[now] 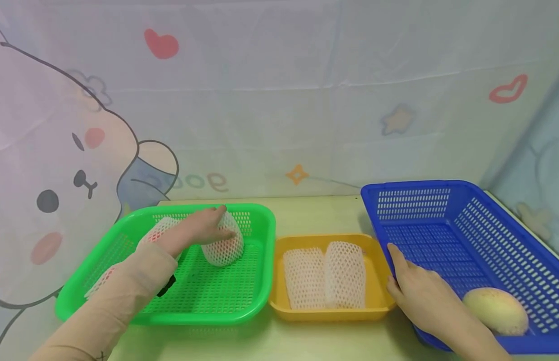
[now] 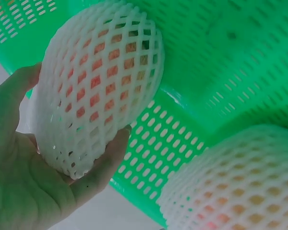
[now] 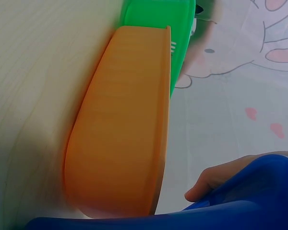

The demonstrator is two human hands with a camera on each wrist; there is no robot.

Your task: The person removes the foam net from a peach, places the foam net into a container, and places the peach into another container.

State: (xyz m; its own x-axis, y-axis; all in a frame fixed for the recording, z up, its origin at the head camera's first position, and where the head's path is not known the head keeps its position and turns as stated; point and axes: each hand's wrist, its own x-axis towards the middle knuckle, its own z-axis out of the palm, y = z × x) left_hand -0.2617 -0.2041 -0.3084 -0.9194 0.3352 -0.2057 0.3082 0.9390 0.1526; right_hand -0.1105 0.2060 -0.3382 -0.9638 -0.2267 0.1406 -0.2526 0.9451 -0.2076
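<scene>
Your left hand (image 1: 209, 226) grasps a net-wrapped fruit (image 1: 222, 251), thumb and fingers spread round its white foam mesh. The fruit is at the far right of the green basket (image 1: 225, 298); whether its lower end touches the floor there, you cannot tell. Two more wrapped fruits (image 1: 154, 233) lie to the left in the same basket, both partly covered by your beige sleeve (image 1: 121, 296). Just beside the basket, the yellow tray (image 1: 329, 315) holds two foam nets (image 1: 345, 276) lying side by side. Your right hand (image 1: 419, 291) rests at the near rim of the blue basket (image 1: 423, 245), index finger over the edge; its other fingers are hidden, so you cannot tell whether they grip. A bare yellowish fruit (image 1: 496, 311) sits in that basket's near corner.

Everything stands on a pale wood-grain table (image 1: 322, 213). Behind it hangs a whitish cloth (image 1: 270, 125), lightly creased, printed with a big bear (image 1: 67, 170), a red heart (image 1: 161, 44), a tan star (image 1: 398, 119) and faint reversed lettering. More printed cloth closes off the right side.

The blue basket's near right corner runs out of the head view, and the left wrist view cuts off a second wrapped fruit. Your right wrist view shows mainly the tray's outer side; the blue rim covers most of the hand, leaving one digit showing.
</scene>
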